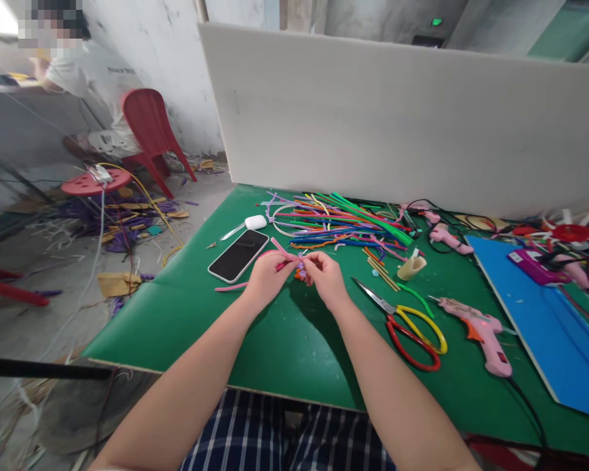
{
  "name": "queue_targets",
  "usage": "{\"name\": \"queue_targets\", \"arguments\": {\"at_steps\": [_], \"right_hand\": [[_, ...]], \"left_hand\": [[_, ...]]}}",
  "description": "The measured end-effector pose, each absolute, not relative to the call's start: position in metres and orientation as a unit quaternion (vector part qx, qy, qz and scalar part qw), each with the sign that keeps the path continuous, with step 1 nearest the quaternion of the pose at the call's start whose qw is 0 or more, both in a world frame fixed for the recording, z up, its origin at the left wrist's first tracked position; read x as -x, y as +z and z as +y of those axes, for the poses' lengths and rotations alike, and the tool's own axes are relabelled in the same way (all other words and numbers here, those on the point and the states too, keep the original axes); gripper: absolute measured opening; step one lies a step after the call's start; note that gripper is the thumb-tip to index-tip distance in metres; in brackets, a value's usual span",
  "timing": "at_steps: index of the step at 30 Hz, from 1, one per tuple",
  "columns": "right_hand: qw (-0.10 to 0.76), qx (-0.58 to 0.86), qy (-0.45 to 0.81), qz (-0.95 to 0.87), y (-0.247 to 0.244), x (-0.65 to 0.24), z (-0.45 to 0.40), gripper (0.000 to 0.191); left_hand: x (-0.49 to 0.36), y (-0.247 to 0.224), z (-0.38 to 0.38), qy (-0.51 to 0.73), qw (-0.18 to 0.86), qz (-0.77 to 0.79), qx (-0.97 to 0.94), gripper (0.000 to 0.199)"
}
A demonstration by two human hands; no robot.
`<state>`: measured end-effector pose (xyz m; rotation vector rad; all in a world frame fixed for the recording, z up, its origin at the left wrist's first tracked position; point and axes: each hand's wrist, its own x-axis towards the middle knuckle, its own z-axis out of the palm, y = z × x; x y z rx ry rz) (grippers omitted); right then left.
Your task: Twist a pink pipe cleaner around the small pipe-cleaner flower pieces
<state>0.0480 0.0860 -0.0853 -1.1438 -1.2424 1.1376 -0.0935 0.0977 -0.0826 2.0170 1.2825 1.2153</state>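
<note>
Over the green table my left hand (269,273) pinches a pink pipe cleaner (278,246), whose end sticks up past the fingers. My right hand (324,275) is closed close beside it, thumb and fingers pressed together at the same small work; a bit of purple shows at its fingertips. Small orange and purple pieces (300,271) show between the two hands, partly hidden by the fingers. Another pink strip (230,288) lies on the table left of my left hand. A pile of colourful pipe cleaners (343,219) spreads beyond both hands.
A phone (239,255) and white earbud case (256,222) lie left. Right are open-bladed scissors (397,324), a pink glue gun (481,330), a tape-like roll (412,265) and a blue board (535,314). A white partition (397,118) stands behind. A person (103,91) sits far left.
</note>
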Motion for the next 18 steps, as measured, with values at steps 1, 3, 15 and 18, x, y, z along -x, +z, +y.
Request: {"name": "queue_targets", "arguments": {"at_steps": [1,3,15,18], "right_hand": [[0.522,0.477,0.476,-0.522,-0.0862,-0.0479,0.0863,0.017],[0.513,0.476,0.476,-0.533,-0.0878,-0.0481,0.0864,0.016],[0.437,0.511,0.303,-0.675,-0.0904,-0.0566,0.0864,0.013],[0.451,0.513,0.396,-0.613,-0.0877,-0.0546,0.0861,0.015]], "left_hand": [[0.0936,-0.0828,0.0978,0.44,0.223,0.465,-0.735,0.018],[0.0937,-0.0826,0.0974,0.439,0.212,0.469,-0.737,0.017],[0.0967,-0.0851,0.1012,0.409,0.094,0.451,-0.787,0.015],[0.0967,-0.0834,0.0993,0.425,0.137,0.46,-0.768,0.015]]}}
